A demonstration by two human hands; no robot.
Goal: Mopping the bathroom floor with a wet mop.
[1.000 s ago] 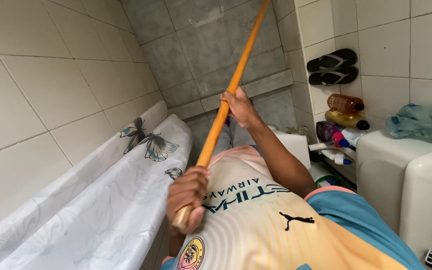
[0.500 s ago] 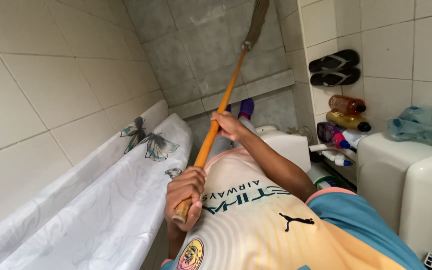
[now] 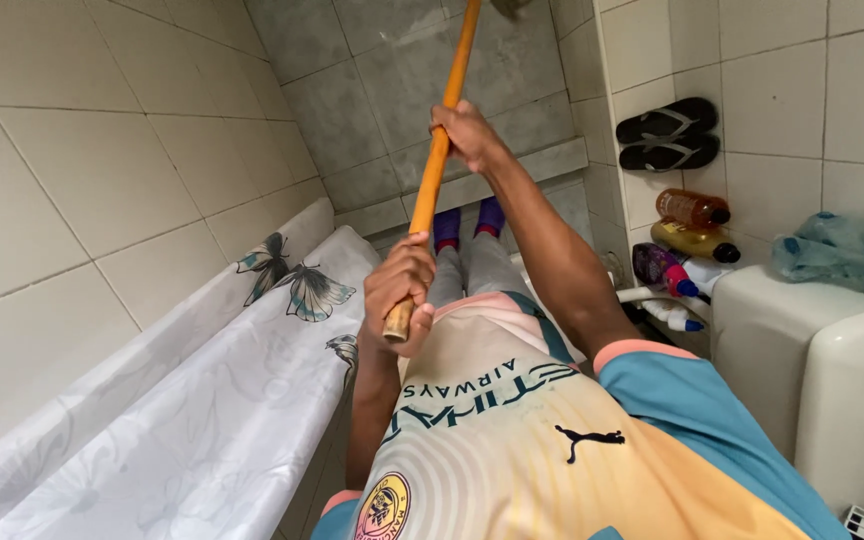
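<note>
I hold a long orange wooden broom handle (image 3: 431,190) with both hands, and it points away from me toward the grey tiled floor (image 3: 372,80). My left hand (image 3: 402,285) is closed around its near end, just above my chest. My right hand (image 3: 467,132) grips the handle farther along, arm stretched out. The bristle head (image 3: 508,6) barely shows at the top edge of the view. My feet in purple socks (image 3: 467,222) stand below the handle.
A white shower curtain with butterfly prints (image 3: 232,400) lies along the left, against pale wall tiles. On the right are black flip-flops (image 3: 667,135), several bottles (image 3: 692,210), a blue plastic bag (image 3: 842,250) and a white fixture (image 3: 802,330).
Both hands have pushed the handle forward, away from my body. The right hand moved up the view and the bristle head slid almost out of sight at the top.
</note>
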